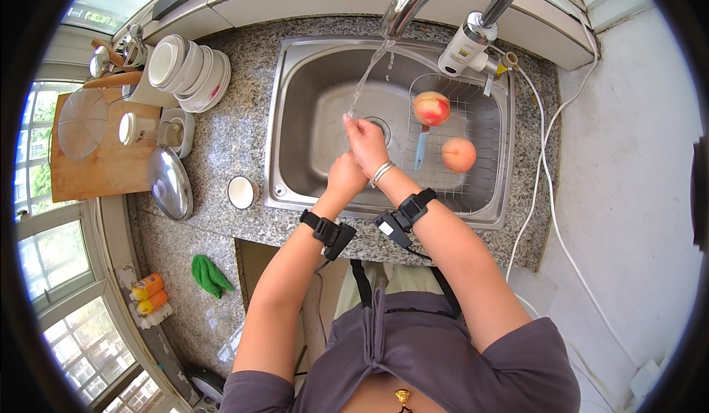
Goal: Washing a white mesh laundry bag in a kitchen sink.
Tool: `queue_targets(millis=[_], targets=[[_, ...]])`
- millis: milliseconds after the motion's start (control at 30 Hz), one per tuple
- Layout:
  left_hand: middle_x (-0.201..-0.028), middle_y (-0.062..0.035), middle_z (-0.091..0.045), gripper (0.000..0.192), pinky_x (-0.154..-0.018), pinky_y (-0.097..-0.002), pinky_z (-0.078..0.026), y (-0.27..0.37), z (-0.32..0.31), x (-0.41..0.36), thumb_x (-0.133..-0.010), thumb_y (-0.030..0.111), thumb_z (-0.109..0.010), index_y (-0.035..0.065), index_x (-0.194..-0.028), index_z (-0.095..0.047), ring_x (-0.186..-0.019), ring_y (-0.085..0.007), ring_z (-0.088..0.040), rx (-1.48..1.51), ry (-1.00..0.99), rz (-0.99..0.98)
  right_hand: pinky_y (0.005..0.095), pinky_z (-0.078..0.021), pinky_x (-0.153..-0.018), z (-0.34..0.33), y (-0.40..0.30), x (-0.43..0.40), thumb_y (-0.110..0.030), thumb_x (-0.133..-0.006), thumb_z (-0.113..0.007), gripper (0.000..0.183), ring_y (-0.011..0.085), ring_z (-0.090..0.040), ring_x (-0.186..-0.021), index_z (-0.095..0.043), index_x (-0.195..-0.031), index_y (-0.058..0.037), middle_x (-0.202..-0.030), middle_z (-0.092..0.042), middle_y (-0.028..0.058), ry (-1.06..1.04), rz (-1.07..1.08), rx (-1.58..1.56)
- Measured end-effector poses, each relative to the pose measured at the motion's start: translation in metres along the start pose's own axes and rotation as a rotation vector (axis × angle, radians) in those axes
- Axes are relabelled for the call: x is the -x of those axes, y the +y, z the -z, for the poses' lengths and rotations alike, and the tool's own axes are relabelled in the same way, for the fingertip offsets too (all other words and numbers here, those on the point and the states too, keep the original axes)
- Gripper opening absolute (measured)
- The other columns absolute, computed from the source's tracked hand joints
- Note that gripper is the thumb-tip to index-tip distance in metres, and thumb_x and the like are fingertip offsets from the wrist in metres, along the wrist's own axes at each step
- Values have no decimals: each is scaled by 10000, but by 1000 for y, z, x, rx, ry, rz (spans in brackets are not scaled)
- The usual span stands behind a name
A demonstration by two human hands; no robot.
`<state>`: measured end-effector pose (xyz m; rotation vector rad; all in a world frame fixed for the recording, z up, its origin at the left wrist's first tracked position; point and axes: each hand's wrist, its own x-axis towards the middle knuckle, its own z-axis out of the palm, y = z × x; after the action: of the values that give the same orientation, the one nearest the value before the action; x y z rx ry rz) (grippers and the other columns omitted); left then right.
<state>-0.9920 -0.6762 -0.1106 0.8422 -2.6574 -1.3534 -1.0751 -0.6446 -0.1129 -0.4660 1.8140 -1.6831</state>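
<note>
Over the stainless steel sink, my right hand is curled against my left hand, under a thin stream of water from the chrome faucet. The right hand covers most of the left fingers, and whether anything lies between them is hidden. To their right, a wire basket inside the sink holds two peaches: a red-blushed peach at the back and a paler peach nearer the front. A knife with a light blue handle lies by them in the basket.
Left on the granite counter are a white cup, a pot lid, stacked bowls and a wooden cutting board. A green cloth lies nearer. White cables hang along the right wall.
</note>
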Motion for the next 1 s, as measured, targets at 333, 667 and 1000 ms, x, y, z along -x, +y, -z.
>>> queue_targets(millis=[333,667,1000], targets=[[-458,48,-287,212,-336,-240,-151,-7,5,9,-864,238,-390,143,-675,-395,-337,-77,-226,1002,-488,521,363,-446,-581,7,-25,13,-212,-869,-444,265,295,-566,-600,-498,-735,10,-637,-571,149,-344,154,147],[-925,-62,-565,507,-647,-239,-419,29,19,-1,-751,197,-659,-10,-1164,-452,-776,-104,-522,418,-332,229,320,-426,-776,88,-1,24,-128,-766,-578,314,231,-542,-878,-437,-1032,-40,-947,-545,119,-135,171,42],[-752,-91,-558,190,-597,-277,-422,76,-17,-10,-708,93,-622,-10,-817,-506,-662,-124,-498,31,-130,-82,375,-386,-802,145,0,78,-123,-674,-672,337,304,-479,-918,-494,-944,-29,-955,-524,133,395,232,410]])
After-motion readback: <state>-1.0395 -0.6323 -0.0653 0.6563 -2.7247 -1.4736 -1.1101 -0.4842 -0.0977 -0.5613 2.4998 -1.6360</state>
